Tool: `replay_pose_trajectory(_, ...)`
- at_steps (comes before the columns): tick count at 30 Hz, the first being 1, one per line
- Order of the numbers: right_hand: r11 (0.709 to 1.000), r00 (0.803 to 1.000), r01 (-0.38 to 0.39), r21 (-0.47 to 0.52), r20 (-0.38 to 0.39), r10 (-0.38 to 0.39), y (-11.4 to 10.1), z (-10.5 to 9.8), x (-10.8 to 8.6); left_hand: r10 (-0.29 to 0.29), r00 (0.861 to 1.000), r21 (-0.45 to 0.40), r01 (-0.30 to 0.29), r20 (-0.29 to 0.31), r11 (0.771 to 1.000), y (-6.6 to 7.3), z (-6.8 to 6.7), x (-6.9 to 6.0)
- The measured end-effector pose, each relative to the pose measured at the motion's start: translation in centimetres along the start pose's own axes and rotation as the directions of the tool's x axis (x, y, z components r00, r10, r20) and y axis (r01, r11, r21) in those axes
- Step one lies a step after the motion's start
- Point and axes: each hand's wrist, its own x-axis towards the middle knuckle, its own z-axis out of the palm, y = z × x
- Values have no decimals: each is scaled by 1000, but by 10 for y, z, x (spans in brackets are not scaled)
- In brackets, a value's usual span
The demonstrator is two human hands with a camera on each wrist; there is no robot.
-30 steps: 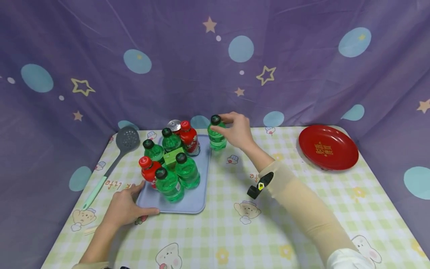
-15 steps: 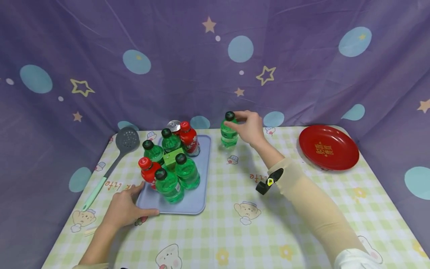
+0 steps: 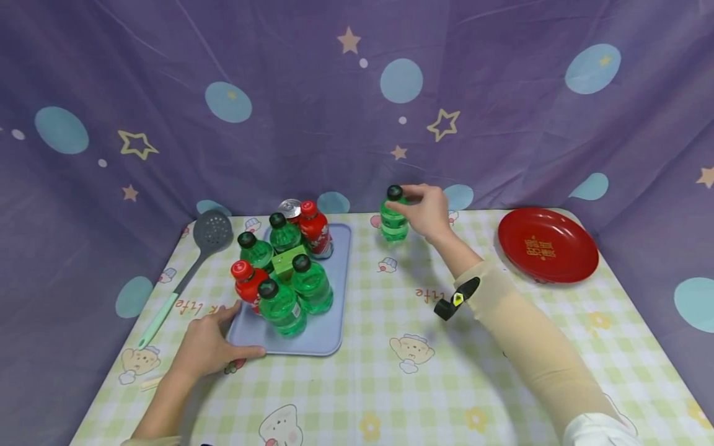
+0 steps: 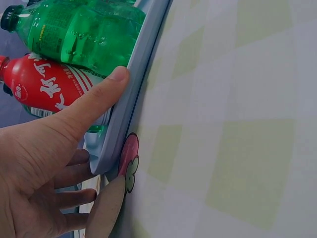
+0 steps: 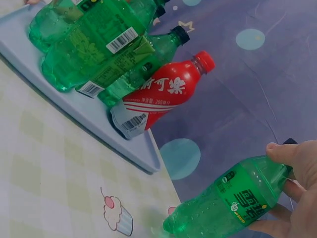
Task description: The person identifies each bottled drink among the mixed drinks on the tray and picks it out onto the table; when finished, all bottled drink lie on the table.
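My right hand [image 3: 428, 214] grips a small green soda bottle [image 3: 393, 223] with a black cap near its neck. It is upright at the back of the table, right of the tray; whether its base touches the cloth, I cannot tell. In the right wrist view, the bottle [image 5: 223, 201] shows its label. My left hand [image 3: 203, 345] rests at the near-left corner of a light-blue tray [image 3: 329, 337], its straight thumb [image 4: 94, 101] on the near rim and its fingers by the left side. Several green bottles [image 3: 282, 313], two red bottles [image 3: 316, 232] and a green carton [image 3: 287, 263] stand on the tray.
A can [image 3: 290, 209] shows behind the red bottle at the tray's back. Left of the tray lies a grey slotted turner [image 3: 212, 232] with a mint handle. A red plate [image 3: 549, 254] sits at the back right. A purple curtain [image 3: 312, 111] hangs behind the checkered cloth [image 3: 435, 396].
My right hand has moved to the right with the green bottle, away from the tray's right edge. The left hand and the tray have stayed in place.
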Motion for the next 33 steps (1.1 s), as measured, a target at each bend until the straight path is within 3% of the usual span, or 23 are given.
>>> replay_pose_trajectory(26,998,998,-55,-4,-36,55,15,-3,5,-6,1000,-1,6,0,1000,0,-1,-1)
replay_pose_trajectory(33,997,999,-20,-70,-50,17,16,-2,6,-7,1000,0,7,-4,1000,0,0,0)
